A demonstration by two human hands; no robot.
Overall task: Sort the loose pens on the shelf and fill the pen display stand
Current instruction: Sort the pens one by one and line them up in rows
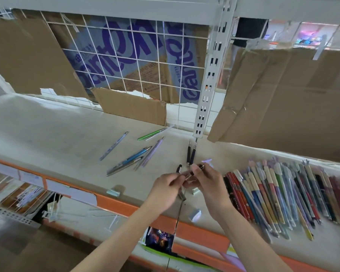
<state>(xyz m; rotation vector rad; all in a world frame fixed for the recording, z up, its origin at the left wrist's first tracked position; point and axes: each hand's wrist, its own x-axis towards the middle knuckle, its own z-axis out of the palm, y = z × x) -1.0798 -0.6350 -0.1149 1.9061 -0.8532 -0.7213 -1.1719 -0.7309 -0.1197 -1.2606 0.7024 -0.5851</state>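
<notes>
Head view is filled by a pale shelf (47, 122) with an orange front edge, on which loose pens are scattered. At its middle a dark pen (194, 170) is pinched between both hands: the left hand (165, 190) is curled round its lower part and the right hand (208, 182) grips its upper end with thumb and fingertips. Whether one pen or several parts are held cannot be told, since the fingers cover most of it. Just behind the hands two dark blue pens (190, 154) lie side by side, pointing toward the white slotted upright (208, 75). Farther left a green pen (151, 133), a lilac pen (152, 153), a blue pen (134, 157) and a clear pen (114, 145) are spread apart or loosely crossed. At the right a dense row of sorted pens (283, 193) is laid parallel, red, blue, cream and purple, its far end cut off by the frame edge. Torn cardboard (132, 107) is propped against the wire grid (126, 55) behind. No display stand can be made out.
</notes>
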